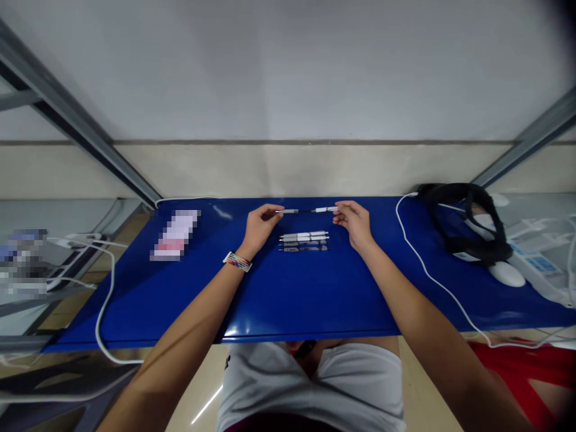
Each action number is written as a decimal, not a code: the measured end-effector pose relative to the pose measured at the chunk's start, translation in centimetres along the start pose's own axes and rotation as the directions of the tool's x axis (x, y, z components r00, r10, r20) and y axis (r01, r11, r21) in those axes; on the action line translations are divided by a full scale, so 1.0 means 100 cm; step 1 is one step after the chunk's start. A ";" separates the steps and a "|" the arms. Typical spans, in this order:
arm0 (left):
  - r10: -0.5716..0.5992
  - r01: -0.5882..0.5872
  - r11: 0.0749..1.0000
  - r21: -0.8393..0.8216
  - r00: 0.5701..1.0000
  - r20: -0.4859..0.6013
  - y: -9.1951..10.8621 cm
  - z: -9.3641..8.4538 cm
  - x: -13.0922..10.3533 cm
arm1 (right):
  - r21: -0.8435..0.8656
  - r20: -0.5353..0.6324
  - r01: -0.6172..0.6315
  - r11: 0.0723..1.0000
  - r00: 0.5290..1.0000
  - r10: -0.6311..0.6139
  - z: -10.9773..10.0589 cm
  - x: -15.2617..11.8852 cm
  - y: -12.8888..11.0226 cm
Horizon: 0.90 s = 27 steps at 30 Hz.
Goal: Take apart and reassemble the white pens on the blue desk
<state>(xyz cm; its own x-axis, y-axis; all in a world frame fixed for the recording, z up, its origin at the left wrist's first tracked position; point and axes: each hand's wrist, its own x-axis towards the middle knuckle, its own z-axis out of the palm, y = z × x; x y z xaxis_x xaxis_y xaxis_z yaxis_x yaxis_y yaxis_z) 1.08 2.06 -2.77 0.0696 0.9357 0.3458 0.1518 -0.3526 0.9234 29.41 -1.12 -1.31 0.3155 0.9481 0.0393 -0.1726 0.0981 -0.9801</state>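
Between my hands, above the back part of the blue table, a pen is pulled into two parts, with a dark refill showing in the middle. My left hand point(263, 227) pinches the grey front part point(290, 211) near its tip. The white barrel point(324, 209) is held at its right end by the fingertips of my right hand point(354, 223). Just below, several pens point(303, 240) lie side by side, white ones at the top and darker ones at the bottom, tips to the left.
The blue table point(310, 300) has a blurred pinkish item point(176, 235) at left. A black strapped headset point(468, 222), a white mouse-like object point(506, 274) and a white cable point(423, 264) are at right. A wall stands behind; metal posts rise on both sides.
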 end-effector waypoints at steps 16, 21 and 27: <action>-0.007 0.007 1.000 0.006 1.000 -0.004 0.003 0.000 0.000 | 0.007 -0.033 -0.006 1.000 0.999 0.006 0.001 0.000 -0.001; -0.008 0.008 1.000 0.002 1.000 -0.002 0.002 0.000 0.000 | -0.016 -0.043 -0.004 1.000 0.999 0.003 0.001 0.000 -0.002; -0.014 0.014 1.000 -0.002 1.000 0.000 0.001 0.000 0.001 | -0.019 -0.040 -0.004 1.000 0.999 0.003 0.000 0.000 -0.002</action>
<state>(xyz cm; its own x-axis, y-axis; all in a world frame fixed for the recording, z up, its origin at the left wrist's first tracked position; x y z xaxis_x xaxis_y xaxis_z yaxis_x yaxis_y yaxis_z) 1.13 2.09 -2.68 0.0678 0.9405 0.3329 0.1503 -0.3395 0.9285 29.40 -1.10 -1.14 0.3525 0.9354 0.0283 -0.1565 0.0888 -0.9837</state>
